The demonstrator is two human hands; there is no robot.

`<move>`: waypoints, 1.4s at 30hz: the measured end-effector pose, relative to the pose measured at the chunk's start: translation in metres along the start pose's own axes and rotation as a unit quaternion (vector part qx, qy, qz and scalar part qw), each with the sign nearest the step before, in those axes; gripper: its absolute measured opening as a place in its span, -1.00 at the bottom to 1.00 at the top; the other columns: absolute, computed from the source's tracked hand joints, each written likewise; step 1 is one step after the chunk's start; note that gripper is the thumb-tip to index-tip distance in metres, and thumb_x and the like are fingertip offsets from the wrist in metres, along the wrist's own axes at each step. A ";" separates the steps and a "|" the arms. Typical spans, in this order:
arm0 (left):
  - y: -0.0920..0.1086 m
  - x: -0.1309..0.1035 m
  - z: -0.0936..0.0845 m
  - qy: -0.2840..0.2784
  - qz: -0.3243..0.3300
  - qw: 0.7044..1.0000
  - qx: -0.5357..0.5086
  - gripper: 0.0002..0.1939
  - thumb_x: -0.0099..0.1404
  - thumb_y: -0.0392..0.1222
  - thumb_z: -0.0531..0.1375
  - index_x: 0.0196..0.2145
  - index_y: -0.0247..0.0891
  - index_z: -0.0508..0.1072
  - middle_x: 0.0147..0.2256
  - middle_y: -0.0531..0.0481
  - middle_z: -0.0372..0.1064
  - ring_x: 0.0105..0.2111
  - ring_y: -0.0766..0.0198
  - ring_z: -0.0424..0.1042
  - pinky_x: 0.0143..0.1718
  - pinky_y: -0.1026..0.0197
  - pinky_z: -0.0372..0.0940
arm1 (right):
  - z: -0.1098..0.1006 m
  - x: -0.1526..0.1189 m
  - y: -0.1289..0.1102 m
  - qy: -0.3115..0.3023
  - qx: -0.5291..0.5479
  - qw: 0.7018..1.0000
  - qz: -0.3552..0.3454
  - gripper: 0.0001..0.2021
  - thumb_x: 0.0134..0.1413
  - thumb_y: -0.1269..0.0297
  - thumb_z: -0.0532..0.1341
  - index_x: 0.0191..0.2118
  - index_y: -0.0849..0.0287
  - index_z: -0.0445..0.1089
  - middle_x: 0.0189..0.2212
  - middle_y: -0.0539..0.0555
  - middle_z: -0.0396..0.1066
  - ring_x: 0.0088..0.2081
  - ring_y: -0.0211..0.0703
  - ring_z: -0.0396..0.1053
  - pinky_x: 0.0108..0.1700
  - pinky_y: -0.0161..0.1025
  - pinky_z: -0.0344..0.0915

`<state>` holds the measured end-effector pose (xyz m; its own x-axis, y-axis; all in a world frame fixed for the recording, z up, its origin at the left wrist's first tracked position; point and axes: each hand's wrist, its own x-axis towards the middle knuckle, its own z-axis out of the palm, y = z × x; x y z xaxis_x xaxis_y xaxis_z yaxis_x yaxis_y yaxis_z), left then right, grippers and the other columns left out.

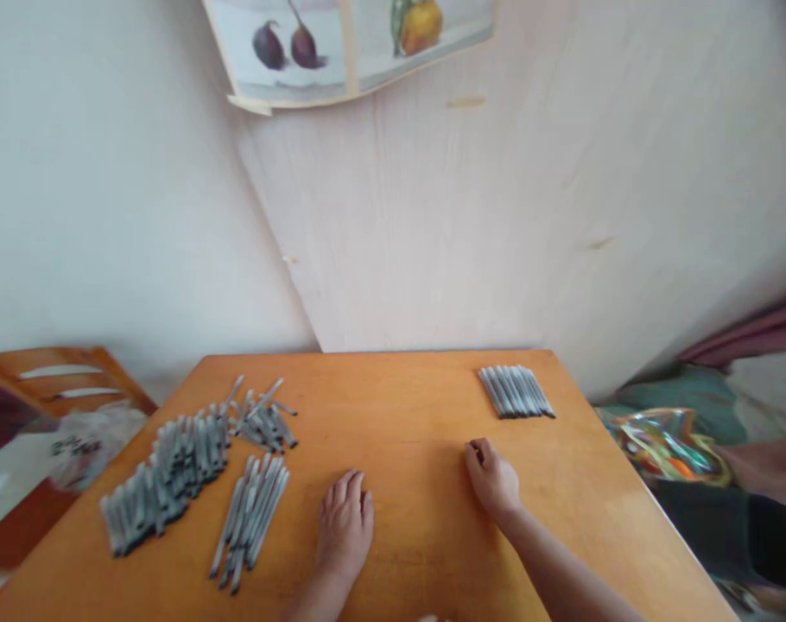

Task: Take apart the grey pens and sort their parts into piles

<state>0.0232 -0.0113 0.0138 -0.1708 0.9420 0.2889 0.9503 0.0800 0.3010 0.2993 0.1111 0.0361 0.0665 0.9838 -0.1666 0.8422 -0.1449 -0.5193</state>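
Note:
My left hand (345, 523) lies palm down on the wooden table (393, 406), fingers extended and holding nothing. My right hand (493, 479) rests on the table with its fingers curled in, and no object shows in it. Beside my left hand is a loose bunch of slim grey pens (251, 514) with dark ends. Farther left runs a long heap of similar pens (173, 471). Several more pens (263, 419) lie crisscrossed behind that bunch. Beyond my right hand, a neat side-by-side row of pens (515, 392) sits near the far right corner.
A wooden chair (62, 376) stands left of the table, with a clear plastic bag (88, 445) by it. Off the right edge are a colourful plastic package (671, 445) and a dark object (723, 527). A wall with a fruit painting (289, 52) rises behind.

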 end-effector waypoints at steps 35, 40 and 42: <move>-0.114 -0.031 -0.066 -0.029 -0.207 0.964 0.164 -0.43 0.35 0.07 -0.03 0.28 -0.06 0.14 0.31 -0.07 -0.03 0.23 -0.08 0.02 0.17 -0.14 0.01 | 0.023 -0.021 -0.012 -0.139 -0.119 0.979 -0.092 -0.50 0.20 -0.11 -0.17 -0.08 0.07 0.35 -0.19 0.15 0.50 -0.18 0.04 0.46 -0.28 -0.17 0.26; -0.103 -0.042 -0.069 -0.022 -0.179 0.967 0.178 -0.49 0.37 -0.03 -0.03 0.25 -0.08 0.18 0.29 -0.07 0.03 0.22 -0.01 0.06 0.17 -0.08 0.04 | 0.025 -0.020 -0.009 -0.141 -0.114 0.979 -0.091 -0.50 0.21 -0.10 -0.16 -0.07 0.07 0.34 -0.18 0.15 0.50 -0.18 0.04 0.46 -0.26 -0.16 0.27; -0.095 -0.049 -0.070 -0.021 -0.165 0.969 0.181 -0.50 0.38 -0.06 -0.04 0.25 -0.08 0.18 0.28 -0.05 0.03 0.22 0.01 0.06 0.18 -0.07 0.04 | 0.026 -0.020 -0.008 -0.142 -0.113 0.979 -0.089 -0.51 0.21 -0.11 -0.17 -0.07 0.06 0.34 -0.18 0.14 0.50 -0.18 0.04 0.46 -0.27 -0.16 0.26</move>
<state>-0.0765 -0.0881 0.0349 -0.4776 0.8575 0.1913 0.8760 0.4814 0.0296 0.2774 0.0896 0.0212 -0.2167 0.9176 -0.3333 0.9261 0.0852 -0.3675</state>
